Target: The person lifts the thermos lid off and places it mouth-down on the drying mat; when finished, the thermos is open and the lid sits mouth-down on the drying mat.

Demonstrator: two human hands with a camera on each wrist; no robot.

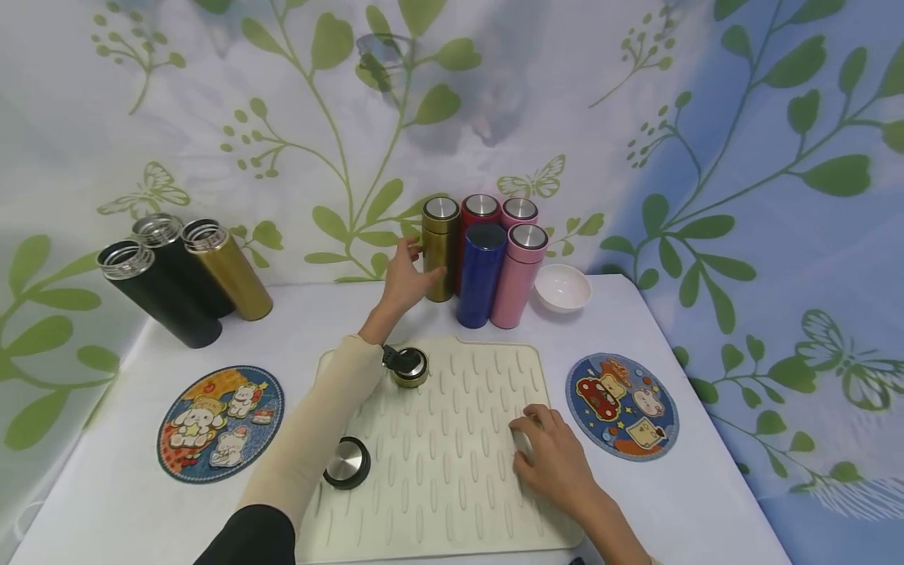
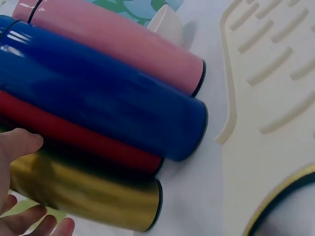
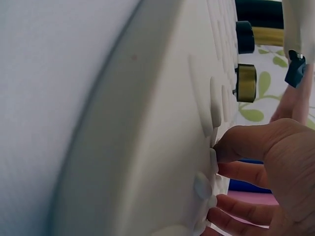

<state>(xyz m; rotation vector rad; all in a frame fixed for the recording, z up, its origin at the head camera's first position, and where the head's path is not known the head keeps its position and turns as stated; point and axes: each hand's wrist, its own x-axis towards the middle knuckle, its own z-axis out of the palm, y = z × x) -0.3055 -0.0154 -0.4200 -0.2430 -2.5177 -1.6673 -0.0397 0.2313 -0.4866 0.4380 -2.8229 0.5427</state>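
At the back of the table my left hand is beside the gold thermos, thumb in front and fingers spread along its left side. In the left wrist view a gap shows between those fingers and the gold thermos, and whether the thumb touches is unclear. Against it stand a red thermos, a blue thermos and two pink ones, the front pink thermos nearest. My right hand rests with loosely bent fingertips on the cream ridged mat, holding nothing visible.
Two lids lie on the mat: a gold-rimmed lid and a black-rimmed lid. Lidless bottles, two black and one gold, stand back left. A white bowl sits right of the thermoses. Round coasters flank the mat.
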